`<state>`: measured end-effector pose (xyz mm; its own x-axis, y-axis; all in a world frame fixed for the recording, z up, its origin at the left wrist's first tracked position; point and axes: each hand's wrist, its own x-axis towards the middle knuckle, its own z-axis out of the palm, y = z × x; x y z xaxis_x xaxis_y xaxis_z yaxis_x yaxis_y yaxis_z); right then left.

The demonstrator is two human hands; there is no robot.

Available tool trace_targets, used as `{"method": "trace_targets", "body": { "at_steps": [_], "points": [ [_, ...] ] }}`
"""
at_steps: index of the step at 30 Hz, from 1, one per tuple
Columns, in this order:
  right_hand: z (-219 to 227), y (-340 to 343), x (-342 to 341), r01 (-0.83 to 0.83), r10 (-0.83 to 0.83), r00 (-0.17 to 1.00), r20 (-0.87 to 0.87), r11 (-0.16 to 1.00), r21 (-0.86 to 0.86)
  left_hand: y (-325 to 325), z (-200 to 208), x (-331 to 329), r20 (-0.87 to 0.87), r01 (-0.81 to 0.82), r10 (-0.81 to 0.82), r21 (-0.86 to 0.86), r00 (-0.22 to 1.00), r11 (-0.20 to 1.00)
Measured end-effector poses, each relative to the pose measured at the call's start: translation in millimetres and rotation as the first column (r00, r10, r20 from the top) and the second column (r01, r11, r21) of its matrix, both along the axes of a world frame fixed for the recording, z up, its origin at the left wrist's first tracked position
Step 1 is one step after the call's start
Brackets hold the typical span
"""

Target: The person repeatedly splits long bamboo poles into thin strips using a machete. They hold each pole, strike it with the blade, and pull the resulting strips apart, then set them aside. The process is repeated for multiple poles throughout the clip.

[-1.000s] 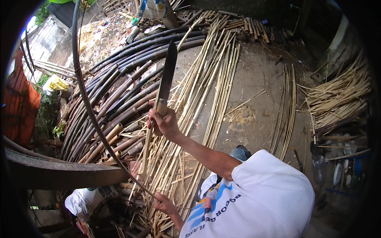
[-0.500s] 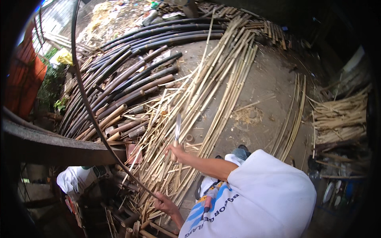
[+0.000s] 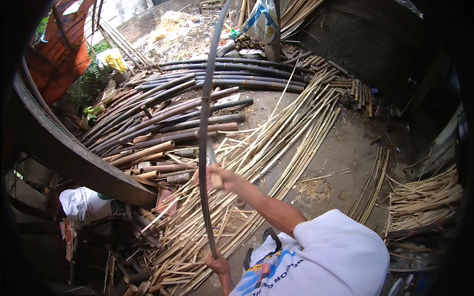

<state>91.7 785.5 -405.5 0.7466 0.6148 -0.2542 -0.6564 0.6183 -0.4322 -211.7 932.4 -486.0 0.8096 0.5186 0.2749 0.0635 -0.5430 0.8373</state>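
Note:
My right hand (image 3: pixel 217 178) is closed on the handle of a long knife (image 3: pixel 211 157). Its blade points up and lies against a long dark bamboo strip (image 3: pixel 203 123). The strip stands nearly upright and bends in an arc toward the top of the view. My left hand (image 3: pixel 217 263) grips the strip's lower end, low in the picture beside my white shirt (image 3: pixel 335 256). Under both hands lies a heap of pale split bamboo slats (image 3: pixel 276 143).
Dark and brown bamboo poles (image 3: pixel 173 123) are stacked to the left. A thick curved beam (image 3: pixel 74 158) crosses lower left, with a white sack (image 3: pixel 86 207) under it. Bundles of thin slats (image 3: pixel 424 197) lie at right on bare dirt ground (image 3: pixel 345 148). A dark wall (image 3: pixel 355 44) stands behind.
My right hand has brought the knife down from a raised position to the strip. The view has swung, so the strip now runs through the middle of the picture.

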Motion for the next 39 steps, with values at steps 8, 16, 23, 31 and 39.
{"method": "trace_targets", "body": {
  "at_steps": [8,16,23,31,39],
  "points": [
    [127,-141,92,0.482,-0.557,0.762,0.33,0.829,0.285,-27,-59,12,-0.045,0.13,-0.134,-0.085,0.99,0.988],
    [146,-208,63,0.891,-0.803,0.454,0.387,0.408,-0.199,-79,-105,55,-0.061,0.354,-0.363,-0.123,0.93,0.927],
    [207,-267,55,0.98,-0.869,0.177,0.462,0.111,-0.166,-185,-107,127,-0.311,0.735,-0.71,-0.052,0.631,0.676],
    [267,-457,39,0.963,-0.764,-0.172,0.622,-0.263,-0.056,-305,-53,169,-0.318,0.903,-0.934,-0.335,0.16,0.269],
    [358,-576,-21,0.935,-0.618,-0.333,0.712,-0.315,0.164,-345,26,198,-0.32,0.892,-0.937,-0.37,0.142,0.262]
  ]
}}
